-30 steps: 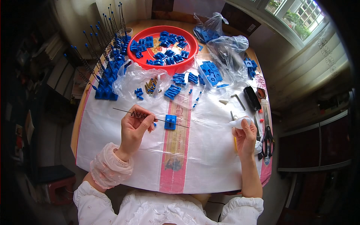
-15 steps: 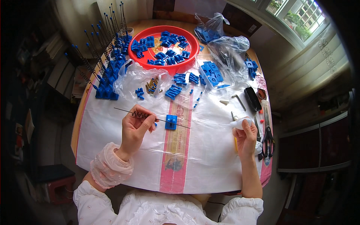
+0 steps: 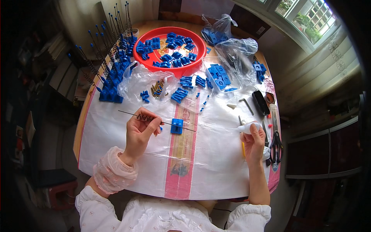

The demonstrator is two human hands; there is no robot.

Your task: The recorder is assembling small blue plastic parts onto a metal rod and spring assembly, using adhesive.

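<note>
My left hand (image 3: 140, 133) pinches a black wire spring (image 3: 142, 117), coiled near the fingers, with straight ends sticking out left and right. Its right end passes over a square blue plastic piece (image 3: 176, 130) lying on the sheet; whether they touch I cannot tell. A small blue bit shows beside my left fingertips. On the right, my right hand (image 3: 253, 145) is closed around a small white squeeze bottle (image 3: 251, 127), its narrow tip pointing left. Part of the bottle is hidden by the fingers.
Blue stands with upright springs (image 3: 112, 87) crowd the back left. A red basin (image 3: 203, 58) of blue parts stands at the back, with a plastic bag (image 3: 129, 87), brass screws (image 3: 157, 89) and a clear tray (image 3: 236, 86) nearer. Scissors (image 3: 276, 145) and an Allen key (image 3: 246, 105) lie right.
</note>
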